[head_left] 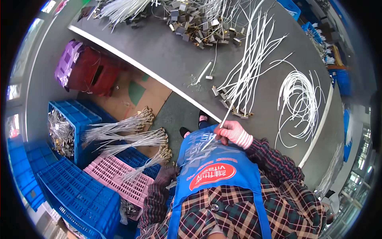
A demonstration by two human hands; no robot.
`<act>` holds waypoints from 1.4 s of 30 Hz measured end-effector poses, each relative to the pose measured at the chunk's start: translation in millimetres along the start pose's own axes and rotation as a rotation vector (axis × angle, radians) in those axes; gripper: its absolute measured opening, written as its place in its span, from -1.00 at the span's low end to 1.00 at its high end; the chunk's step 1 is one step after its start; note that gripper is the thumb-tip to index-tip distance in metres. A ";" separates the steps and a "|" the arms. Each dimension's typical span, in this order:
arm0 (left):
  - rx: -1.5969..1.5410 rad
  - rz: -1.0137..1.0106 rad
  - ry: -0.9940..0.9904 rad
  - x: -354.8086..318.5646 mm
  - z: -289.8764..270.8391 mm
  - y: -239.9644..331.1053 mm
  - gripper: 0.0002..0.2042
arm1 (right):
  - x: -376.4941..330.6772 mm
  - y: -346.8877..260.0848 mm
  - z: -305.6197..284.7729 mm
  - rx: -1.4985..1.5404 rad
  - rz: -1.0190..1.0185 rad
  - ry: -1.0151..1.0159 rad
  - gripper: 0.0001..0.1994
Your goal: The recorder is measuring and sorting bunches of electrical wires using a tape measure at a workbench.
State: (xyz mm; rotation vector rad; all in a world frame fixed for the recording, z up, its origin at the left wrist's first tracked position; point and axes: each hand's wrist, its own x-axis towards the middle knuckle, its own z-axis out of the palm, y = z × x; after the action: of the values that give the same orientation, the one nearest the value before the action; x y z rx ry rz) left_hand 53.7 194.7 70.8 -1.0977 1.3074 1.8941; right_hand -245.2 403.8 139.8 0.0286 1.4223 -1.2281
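Observation:
My right hand (234, 134), in a white and pink striped glove, is closed on a white wire (225, 118) over the front of my blue apron. Just beyond it on the grey table lies a loose bunch of white wires (254, 67). Small grey blocks (240, 113) sit at the near ends of that bunch. My left hand (166, 176) is low at the left, beside the pink crate (113, 175). It is dark and blurred, so its fingers and anything in them cannot be made out.
A coil of white wires (300, 99) lies on the right of the table (159, 51). Farther off is a heap of small grey blocks (195, 26). A white stick (204, 72) lies mid-table. Blue crates (79, 187), bundled wires (139, 139) and a red bin (97, 71) stand at left.

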 end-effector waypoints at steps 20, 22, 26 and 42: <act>-0.142 0.186 -0.047 54.3 69.6 166.0 -0.79 | -2.4 -72.5 -64.4 0.113 -0.399 0.289 -0.72; -0.161 0.183 -0.060 55.7 78.4 172.3 -0.78 | -5.8 -67.4 -42.1 0.065 -0.343 0.279 -0.75; -0.115 0.223 -0.109 62.2 90.5 177.5 -0.68 | 4.9 -27.0 -25.0 0.230 -0.349 0.049 -0.76; 0.331 0.597 -0.167 72.3 98.8 188.5 -0.87 | 2.8 -35.7 -61.0 -0.187 -0.120 0.094 -0.77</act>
State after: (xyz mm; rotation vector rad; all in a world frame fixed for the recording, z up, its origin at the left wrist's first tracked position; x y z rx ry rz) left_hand -165.6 222.3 111.7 -0.3911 1.9070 2.0049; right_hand -312.0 426.4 144.9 -0.1302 1.6357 -1.1990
